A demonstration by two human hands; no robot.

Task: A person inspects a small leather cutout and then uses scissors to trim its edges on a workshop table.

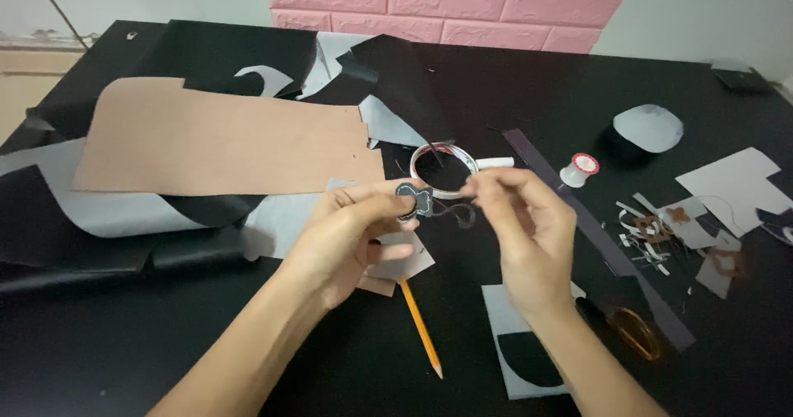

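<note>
Head view: left hand (351,235) pinches small black cutout (414,200).
Right hand (529,235): fingertips pinched together just right of cutout, contents unclear.

We're looking down at a home craft corner, a leatherwork bench by the look of it. A black tabletop (124,351) fills the view, with a large tan leather sheet (223,148) at ten o'clock over black and grey offcuts (99,219). A small white thread spool (580,169) sits at two o'clock, tiny trimmed scraps (661,239) at three, and an orange pencil (421,328) at six. Pink brick-pattern wall padding (450,8) stands at twelve.
</note>
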